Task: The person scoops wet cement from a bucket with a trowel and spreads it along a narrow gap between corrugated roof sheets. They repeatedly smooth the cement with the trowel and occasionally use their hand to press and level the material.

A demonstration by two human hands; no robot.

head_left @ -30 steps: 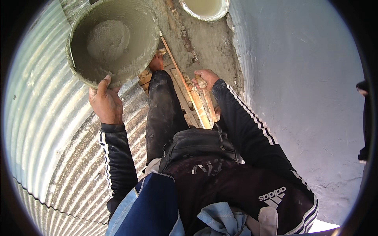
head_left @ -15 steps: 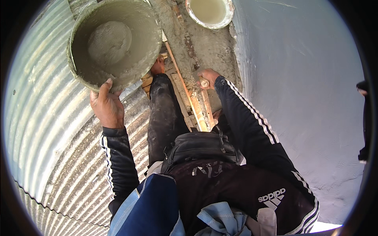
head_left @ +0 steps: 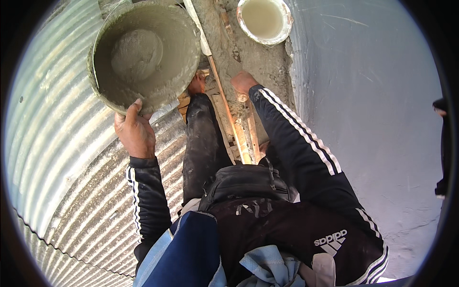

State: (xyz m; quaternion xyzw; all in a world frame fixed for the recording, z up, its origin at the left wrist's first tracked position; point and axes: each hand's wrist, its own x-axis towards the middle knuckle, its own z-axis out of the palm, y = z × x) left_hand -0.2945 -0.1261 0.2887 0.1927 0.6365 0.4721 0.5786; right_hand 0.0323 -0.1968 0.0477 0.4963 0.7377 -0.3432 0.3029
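My left hand (head_left: pixel 135 131) grips the near rim of a wide mortar-coated bucket (head_left: pixel 179 52), thumb over the edge and fingers below. The bucket is tilted so that its inside faces me, with wet grey mortar (head_left: pixel 136 56) at the bottom. My right hand (head_left: pixel 244 82) is closed over the rough concrete ledge, to the right of a long thin wooden strip. Below the fist pokes the rounded, pale end of a wooden tool handle (head_left: pixel 242 97); the rest of that tool is hidden by the hand.
A white-rimmed bucket of murky water (head_left: pixel 264 19) stands on the concrete ledge (head_left: pixel 260 60) ahead. Corrugated sheets (head_left: pixel 62 124) spread along the left; a smooth grey wall (head_left: pixel 368 119) rises at right. Wooden strips (head_left: pixel 224 103) lie between my feet. A dark-clothed person's part shows at far right.
My right hand has shifted slightly left and turned, so less of the handle end shows. The mortar bucket and left hand sit slightly farther right in view, as the whole view has shifted a little.
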